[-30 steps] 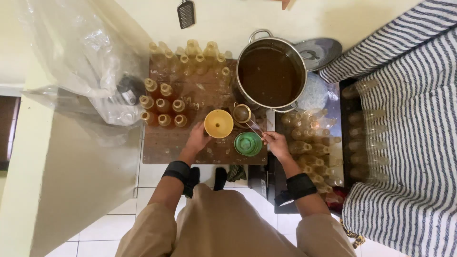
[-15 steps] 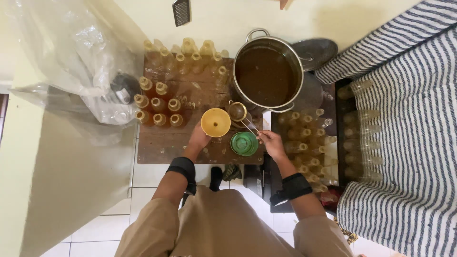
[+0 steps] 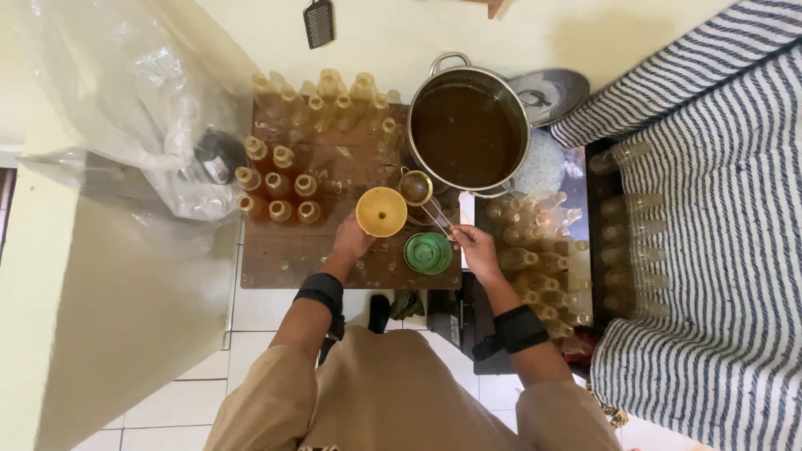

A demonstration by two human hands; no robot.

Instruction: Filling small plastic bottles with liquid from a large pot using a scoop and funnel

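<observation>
My left hand (image 3: 352,241) grips a bottle topped by a yellow funnel (image 3: 382,211) on the low wooden table (image 3: 284,255). The bottle itself is mostly hidden under the funnel and the hand. My right hand (image 3: 474,248) holds the long handle of a small metal ladle (image 3: 415,188), whose bowl hovers just right of the funnel, beside the big steel pot (image 3: 468,129) of brown liquid. A green funnel (image 3: 428,253) rests on the table between my two hands.
Filled bottles (image 3: 276,188) of amber liquid stand in rows at the table's left and back. Empty clear bottles (image 3: 543,250) lie in a crate to the right, next to striped cloth (image 3: 710,250). A pot lid (image 3: 547,92) leans behind the pot. A plastic sheet (image 3: 142,100) covers the left.
The ladle has shifted slightly, its bowl staying close to the yellow funnel. Both hands keep their hold; the view has drifted a little.
</observation>
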